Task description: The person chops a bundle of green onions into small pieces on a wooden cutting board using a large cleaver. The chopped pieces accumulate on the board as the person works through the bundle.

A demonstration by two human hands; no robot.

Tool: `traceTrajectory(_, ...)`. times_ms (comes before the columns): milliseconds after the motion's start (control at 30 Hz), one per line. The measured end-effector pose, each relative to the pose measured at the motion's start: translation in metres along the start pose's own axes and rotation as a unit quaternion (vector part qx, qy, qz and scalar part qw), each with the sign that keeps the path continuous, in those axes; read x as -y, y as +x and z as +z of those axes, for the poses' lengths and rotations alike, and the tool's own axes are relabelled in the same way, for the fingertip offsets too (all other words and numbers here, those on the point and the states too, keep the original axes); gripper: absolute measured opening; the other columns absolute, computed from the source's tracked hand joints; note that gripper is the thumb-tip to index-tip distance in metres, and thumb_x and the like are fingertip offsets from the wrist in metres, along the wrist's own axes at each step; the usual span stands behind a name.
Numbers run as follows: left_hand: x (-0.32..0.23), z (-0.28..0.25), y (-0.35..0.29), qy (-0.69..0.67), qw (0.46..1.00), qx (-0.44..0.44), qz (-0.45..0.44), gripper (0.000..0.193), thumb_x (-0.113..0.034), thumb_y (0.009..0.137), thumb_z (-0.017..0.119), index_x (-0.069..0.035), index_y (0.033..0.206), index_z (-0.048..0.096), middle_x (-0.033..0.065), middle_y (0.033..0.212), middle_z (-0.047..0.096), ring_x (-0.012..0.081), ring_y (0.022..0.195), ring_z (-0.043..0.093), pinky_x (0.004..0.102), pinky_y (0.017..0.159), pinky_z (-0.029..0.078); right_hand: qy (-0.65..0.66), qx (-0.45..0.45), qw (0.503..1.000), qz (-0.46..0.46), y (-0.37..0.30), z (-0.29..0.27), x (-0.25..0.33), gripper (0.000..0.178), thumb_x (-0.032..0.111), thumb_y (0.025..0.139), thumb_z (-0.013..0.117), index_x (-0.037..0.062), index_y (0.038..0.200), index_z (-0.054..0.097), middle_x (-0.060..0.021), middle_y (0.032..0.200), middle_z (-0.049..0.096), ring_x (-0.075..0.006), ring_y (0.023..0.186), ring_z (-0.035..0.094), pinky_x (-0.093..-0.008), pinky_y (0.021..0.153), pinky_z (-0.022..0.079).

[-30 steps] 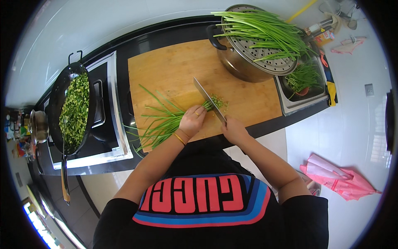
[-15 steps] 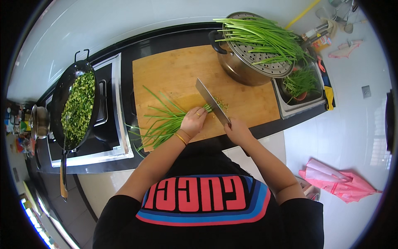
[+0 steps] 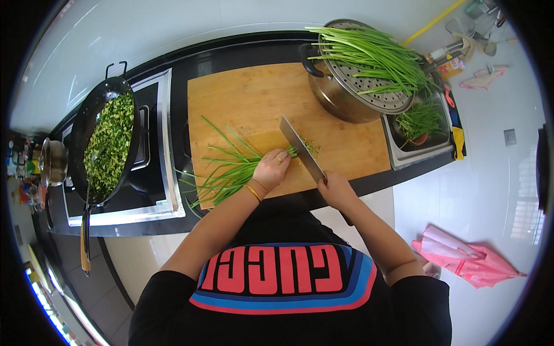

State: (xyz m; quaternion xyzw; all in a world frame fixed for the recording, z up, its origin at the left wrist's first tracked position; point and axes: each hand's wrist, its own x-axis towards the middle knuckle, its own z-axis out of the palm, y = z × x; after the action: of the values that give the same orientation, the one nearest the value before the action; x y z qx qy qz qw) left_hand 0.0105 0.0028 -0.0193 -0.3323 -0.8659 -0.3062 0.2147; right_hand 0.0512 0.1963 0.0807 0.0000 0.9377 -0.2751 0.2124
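Note:
My left hand (image 3: 273,167) is closed over a bunch of garlic chives (image 3: 231,176), pressing it to the wooden cutting board (image 3: 248,92). The loose green tips fan out to the left, some past the board's edge. My right hand (image 3: 338,190) grips the handle of a cleaver (image 3: 303,151). Its broad blade stands just right of my left fingers, at the cut ends of the bunch. A small heap of chopped bits (image 3: 312,147) lies along the blade's right side.
At the left, a black wok (image 3: 128,138) full of chopped greens sits on the stove (image 3: 151,193), beside a steel pot (image 3: 56,163). Back right, a large steamer pot (image 3: 334,98) bears long chives (image 3: 375,55). Beyond is a sink (image 3: 427,151) holding more greens (image 3: 420,121). A pink umbrella (image 3: 470,259) lies lower right.
The cleaver and my right hand have shifted slightly right and nearer to me. My left hand keeps its hold on the chives. The whole view has moved a little.

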Motion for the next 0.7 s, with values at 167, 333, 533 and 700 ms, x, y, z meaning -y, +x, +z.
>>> traceTrajectory(167, -0.001, 0.000, -0.002, 0.000, 1.000, 0.002, -0.005, 0.022, -0.005, 0.068, 0.056, 0.001, 0.089, 0.060, 0.0109, 0.094, 0.058, 0.0274, 0.091, 0.057, 0.0350, 0.078, 0.048, -0.013, 0.006, 1.000, 0.007, 0.007, 0.010, 0.000, 0.019, 0.014, 0.078, 0.050, -0.0044, 0.081, 0.054, -0.0271, 0.073, 0.057, -0.0418, 0.074, 0.057, -0.0466, 0.069, 0.045)
traceTrajectory(333, -0.003, -0.001, -0.001, 0.007, 1.000, 0.004, -0.006, 0.022, -0.005, 0.067, 0.057, 0.001, 0.088, 0.060, 0.0106, 0.095, 0.058, 0.0271, 0.092, 0.057, 0.0349, 0.080, 0.048, -0.037, -0.010, 0.999, 0.014, 0.024, 0.026, 0.008, 0.020, 0.017, 0.080, 0.049, -0.0026, 0.084, 0.054, -0.0260, 0.075, 0.058, -0.0408, 0.077, 0.058, -0.0469, 0.069, 0.046)
traceTrajectory(533, -0.007, -0.003, 0.007, 0.023, 0.999, 0.035, -0.034, 0.013, -0.006, 0.067, 0.057, -0.002, 0.079, 0.059, 0.0083, 0.085, 0.056, 0.0255, 0.082, 0.057, 0.0353, 0.072, 0.048, -0.041, -0.040, 0.998, 0.013, 0.040, 0.035, 0.014, 0.024, 0.020, 0.081, 0.049, -0.0033, 0.085, 0.054, -0.0257, 0.077, 0.059, -0.0409, 0.075, 0.058, -0.0474, 0.068, 0.046)
traceTrajectory(700, -0.010, -0.005, 0.014, 0.073, 0.986, 0.130, -0.079, 0.007, -0.007, 0.067, 0.056, -0.005, 0.074, 0.058, 0.0064, 0.078, 0.053, 0.0241, 0.075, 0.055, 0.0346, 0.067, 0.047, -0.014, -0.053, 0.998, 0.009, 0.039, 0.039, 0.010, 0.028, 0.023, 0.082, 0.051, -0.0044, 0.087, 0.053, -0.0254, 0.074, 0.059, -0.0415, 0.072, 0.058, -0.0475, 0.064, 0.046)
